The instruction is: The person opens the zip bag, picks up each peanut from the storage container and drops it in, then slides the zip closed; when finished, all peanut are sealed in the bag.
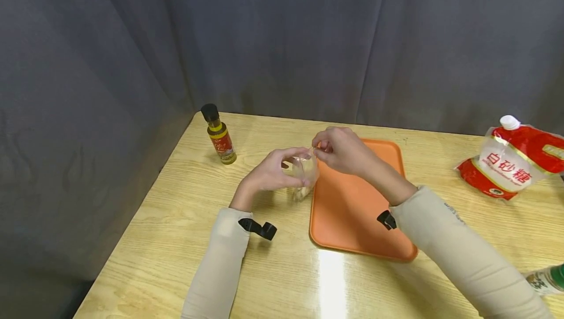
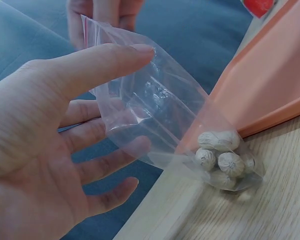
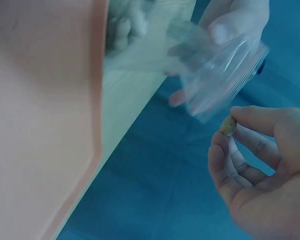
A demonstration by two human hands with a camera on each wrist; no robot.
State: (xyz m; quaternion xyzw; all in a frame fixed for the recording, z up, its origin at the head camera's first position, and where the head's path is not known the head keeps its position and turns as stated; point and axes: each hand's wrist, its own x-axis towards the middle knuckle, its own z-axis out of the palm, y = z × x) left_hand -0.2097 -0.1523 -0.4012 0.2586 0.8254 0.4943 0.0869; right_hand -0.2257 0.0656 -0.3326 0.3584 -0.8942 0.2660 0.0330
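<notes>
A clear zip-lock bag [image 2: 165, 107] hangs tilted in my left hand [image 1: 274, 171], the thumb on one side and fingers on the other. Several peanuts in their shells [image 2: 231, 164] lie in its bottom corner, low over the table beside the orange tray [image 1: 352, 231]. Between thumb and fingertips, my right hand [image 1: 345, 150] pinches one peanut [image 3: 228, 126] close to the bag's zip edge. The right wrist view shows that peanut just outside the bag.
An oil bottle with a black cap [image 1: 222, 140] stands at the back left of the wooden table [image 1: 176, 240]. To the right lies a red and white sugar bag [image 1: 506, 162]. A green-capped container [image 1: 546, 280] is partly visible at the lower right.
</notes>
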